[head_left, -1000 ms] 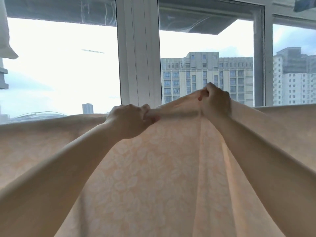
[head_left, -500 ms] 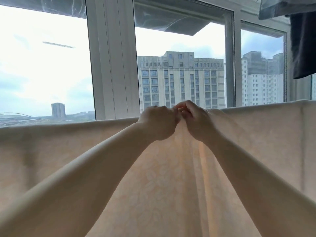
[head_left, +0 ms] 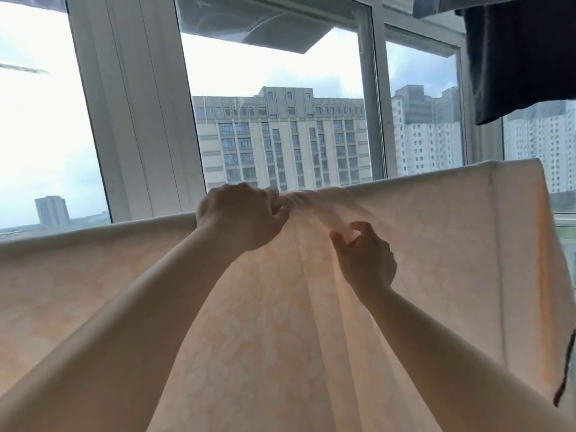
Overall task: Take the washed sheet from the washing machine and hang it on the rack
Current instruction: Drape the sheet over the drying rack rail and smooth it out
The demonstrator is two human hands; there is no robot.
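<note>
A pale peach sheet (head_left: pixel 436 244) with a faint leaf pattern hangs across the view, draped over a rail that it hides. My left hand (head_left: pixel 240 216) grips a bunched fold at the sheet's top edge, near the middle. My right hand (head_left: pixel 364 257) is lower and just right of that bunch, in front of the cloth. Its thumb and fingers are loosely curved and parted, holding nothing. The sheet's right edge ends near the upper right.
Behind the sheet stands a large window (head_left: pixel 274 104) with thick white frames (head_left: pixel 137 104). A dark garment (head_left: pixel 523 57) hangs at the top right. A dark cord (head_left: pixel 564 385) dangles at the right edge.
My right hand has let go of the top edge and dropped down in front of the sheet. My left hand keeps its grip on the bunched fold. The view has turned to the right.
</note>
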